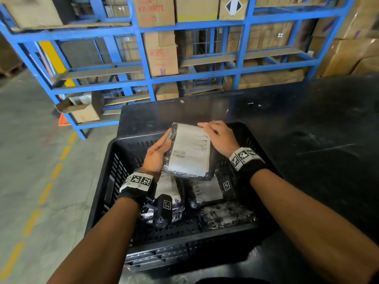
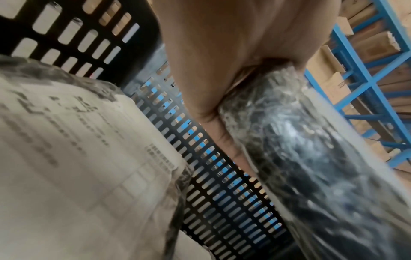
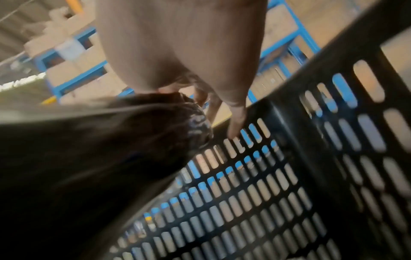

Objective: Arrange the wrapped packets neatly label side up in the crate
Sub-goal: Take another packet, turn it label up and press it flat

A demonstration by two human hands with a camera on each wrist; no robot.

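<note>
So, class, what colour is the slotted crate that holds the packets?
Black. The crate shows best in the head view, with its walls and rim in sight.

left hand (image 1: 156, 154) gripping, right hand (image 1: 220, 138) flat

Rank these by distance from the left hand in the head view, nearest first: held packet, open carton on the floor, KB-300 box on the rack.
1. Held packet: gripped by the left hand, over the crate.
2. Open carton: on the floor, left beyond the table.
3. KB-300 box: top of the rack, farthest.
</note>
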